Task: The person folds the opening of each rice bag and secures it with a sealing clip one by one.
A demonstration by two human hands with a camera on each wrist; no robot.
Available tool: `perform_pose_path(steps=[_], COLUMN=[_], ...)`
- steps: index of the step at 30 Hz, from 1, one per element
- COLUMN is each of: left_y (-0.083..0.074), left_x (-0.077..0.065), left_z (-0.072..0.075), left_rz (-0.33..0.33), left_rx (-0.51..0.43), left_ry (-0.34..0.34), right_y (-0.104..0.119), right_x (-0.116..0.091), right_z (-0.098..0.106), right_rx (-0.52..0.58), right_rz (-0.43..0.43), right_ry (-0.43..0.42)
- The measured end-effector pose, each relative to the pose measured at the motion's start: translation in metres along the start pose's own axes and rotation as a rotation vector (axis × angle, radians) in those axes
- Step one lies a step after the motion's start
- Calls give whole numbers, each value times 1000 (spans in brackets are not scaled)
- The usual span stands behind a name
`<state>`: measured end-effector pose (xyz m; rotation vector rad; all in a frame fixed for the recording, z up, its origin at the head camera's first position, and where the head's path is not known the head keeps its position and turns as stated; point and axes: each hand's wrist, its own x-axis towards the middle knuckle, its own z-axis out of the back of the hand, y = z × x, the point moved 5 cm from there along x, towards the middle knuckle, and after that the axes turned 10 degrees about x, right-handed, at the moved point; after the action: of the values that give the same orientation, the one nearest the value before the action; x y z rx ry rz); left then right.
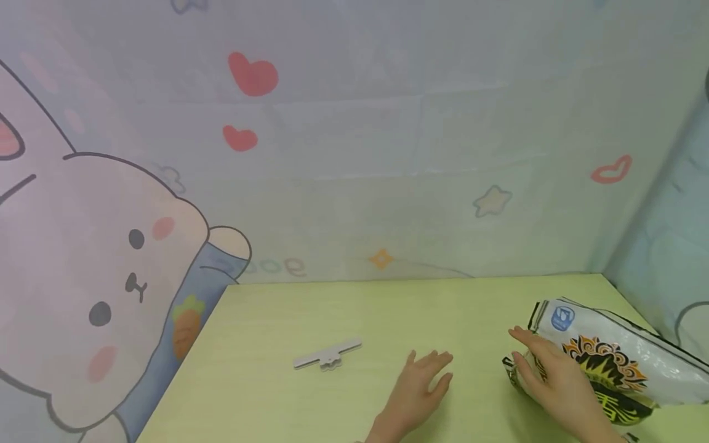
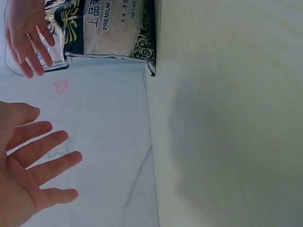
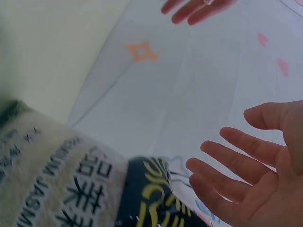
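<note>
A rice bag stands at the right of the table, its white top part slumped over to the right; printed lettering and grains show on its front in the right wrist view. My right hand is spread at the bag's left side, overlapping it in the head view, fingers loosely extended. Left of it, my left hand hovers over the table with fingers apart and nothing in them. A flat white bar clip lies on the table beyond and to the left of my left hand.
The pale green table ends at a cloth backdrop printed with hearts, stars and a large rabbit. More backdrop cloth hangs along the right side, close to the bag.
</note>
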<state>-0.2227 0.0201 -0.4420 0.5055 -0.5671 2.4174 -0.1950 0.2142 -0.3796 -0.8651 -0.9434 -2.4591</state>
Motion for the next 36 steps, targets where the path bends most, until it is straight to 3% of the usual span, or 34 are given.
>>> perform_pose_path(steps=[8, 14, 17, 21, 27, 31, 34, 36], left_y=[-12, -14, -16, -18, -21, -25, -31, -34], left_x=[8, 13, 14, 16, 21, 28, 34, 38], left_z=[6, 0, -4, -8, -16, -23, -28, -33], left_rz=[-72, -19, 18, 64, 139, 152, 149, 176], left_rx=[16, -51, -118, -226, -413, -527, -594, -646], left_ry=[-112, -122, -121, -172, -321, -408, -407, -348], right_y=[-4, 0, 2, 1, -1, -1, -1, -2], right_x=[1, 3, 4, 5, 6, 9, 11, 12], right_z=[20, 30, 35, 39, 43, 46, 50, 52], right_rx=[22, -19, -34, -25, -22, -51, -62, -73], right_rz=[21, 104, 125, 160, 195, 188, 188, 181], right_ry=[-113, -192, -217, -252, -306, -327, -356, -373])
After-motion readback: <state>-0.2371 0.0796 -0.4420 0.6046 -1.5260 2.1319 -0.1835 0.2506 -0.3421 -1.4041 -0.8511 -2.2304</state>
